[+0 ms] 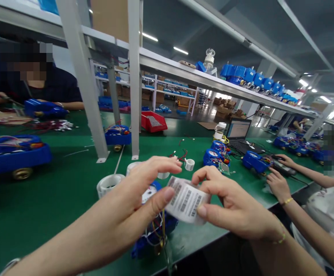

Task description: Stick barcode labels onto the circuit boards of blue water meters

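Barcode label strip (pixel 185 201) pinched in the right hand (pixel 232 203) above a green table (pixel 54 214)

Thumb and fingers grip its right end, the printed face showing. The left hand (pixel 129 201) is spread, thumb and fingers apart; its thumb lies at the strip's left edge, but I cannot tell whether they touch. Below sits a blue housing (pixel 139 249) with exposed wires (pixel 163 226).
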Tool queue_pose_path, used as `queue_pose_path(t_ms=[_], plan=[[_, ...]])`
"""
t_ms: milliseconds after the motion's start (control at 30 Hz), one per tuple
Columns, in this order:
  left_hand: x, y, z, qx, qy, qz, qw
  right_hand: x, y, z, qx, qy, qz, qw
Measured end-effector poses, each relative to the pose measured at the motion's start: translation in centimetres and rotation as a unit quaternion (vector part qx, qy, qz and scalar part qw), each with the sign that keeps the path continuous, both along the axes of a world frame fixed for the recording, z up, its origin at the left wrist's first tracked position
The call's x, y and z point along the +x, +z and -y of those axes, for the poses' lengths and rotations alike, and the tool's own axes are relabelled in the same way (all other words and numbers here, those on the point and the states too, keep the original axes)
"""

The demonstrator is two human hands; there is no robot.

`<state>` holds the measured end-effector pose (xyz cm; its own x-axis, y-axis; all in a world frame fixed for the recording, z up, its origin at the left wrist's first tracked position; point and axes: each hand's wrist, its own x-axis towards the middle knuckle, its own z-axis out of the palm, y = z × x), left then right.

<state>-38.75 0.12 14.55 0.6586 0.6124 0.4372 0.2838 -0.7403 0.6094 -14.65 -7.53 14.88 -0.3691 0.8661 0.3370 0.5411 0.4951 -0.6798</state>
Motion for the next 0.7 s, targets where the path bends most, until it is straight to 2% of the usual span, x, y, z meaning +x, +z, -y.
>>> queue_pose_path(t_ms=[67,133,167,233,300,367,467,600,700], plan=[[-1.4,-0.2,-0.4,-0.031,0.080,0.047,0.995,0.7,-1.5,-1.0,0.028,-0.093,0.082,0.992],[-3.3,-0.7,-1.2,-0.083,0.167,0.071,0.980,1.1,-4.1,-2.9,0.046,-0.198,0.173,0.964],[-4.3,-1.1,-1.8,-0.096,0.209,0.067,0.971,1.2,-5.7,-4.0,0.046,-0.229,0.199,0.952],[-6.0,-2.1,-3.1,-0.073,0.268,0.022,0.960,0.7,-9.0,-6.6,0.040,-0.252,0.225,0.940],[-6.8,-3.3,-4.9,-0.028,0.282,-0.045,0.958,-0.3,-12.0,-8.9,0.035,-0.244,0.242,0.939],[-6.3,-4.5,-7.2,-0.002,0.256,-0.103,0.961,-1.5,-14.2,-10.6,0.030,-0.228,0.256,0.939],[-3.5,-6.3,-11.5,0.023,0.165,-0.168,0.972,-2.9,-15.9,-12.0,0.026,-0.202,0.263,0.943],[1.4,-9.3,-17.1,0.040,0.009,-0.268,0.963,-3.6,-16.5,-12.5,0.027,-0.168,0.241,0.955],[3.8,-11.3,-19.8,0.018,-0.036,-0.295,0.955,-3.3,-16.4,-12.3,0.028,-0.156,0.211,0.965]])
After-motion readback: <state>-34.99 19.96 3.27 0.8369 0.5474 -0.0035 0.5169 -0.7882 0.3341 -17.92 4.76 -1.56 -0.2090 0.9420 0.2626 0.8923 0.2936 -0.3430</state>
